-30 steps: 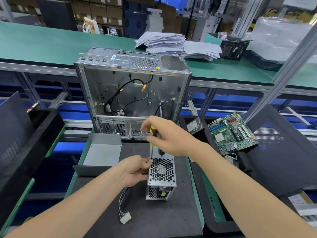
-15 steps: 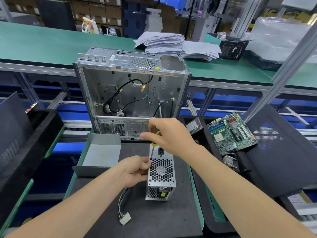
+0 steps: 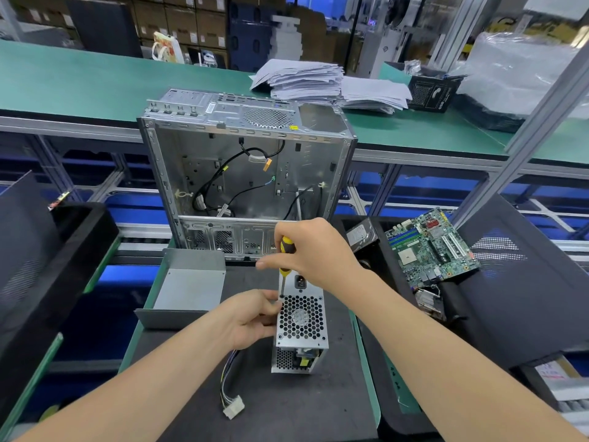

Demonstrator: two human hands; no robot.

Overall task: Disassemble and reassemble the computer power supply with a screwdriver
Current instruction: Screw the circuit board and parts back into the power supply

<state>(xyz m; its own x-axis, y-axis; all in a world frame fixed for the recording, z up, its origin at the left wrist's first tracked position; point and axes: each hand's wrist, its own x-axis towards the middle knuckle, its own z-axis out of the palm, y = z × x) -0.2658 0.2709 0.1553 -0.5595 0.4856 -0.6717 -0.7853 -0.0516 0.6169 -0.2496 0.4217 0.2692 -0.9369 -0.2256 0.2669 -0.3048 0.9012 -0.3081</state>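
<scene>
- Rolled the screwdriver (image 3: 284, 272) handle in the right hand (image 3: 318, 250), fingers (image 3: 264, 265) wrapped round it; tip unmoved on the power supply's (image 3: 301, 320) grille corner nearest the case (image 3: 223, 106).
- Still steadying the power supply, upright on the surface (image 3: 287, 409) just before the case, with left hand (image 3: 251, 317) gripping its side.
- Likely mid-turn on one screw; direction unclear.

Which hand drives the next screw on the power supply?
Right. The right hand holds the screwdriver, tip at a grille corner of the power supply; the left hand braces its side.
</scene>
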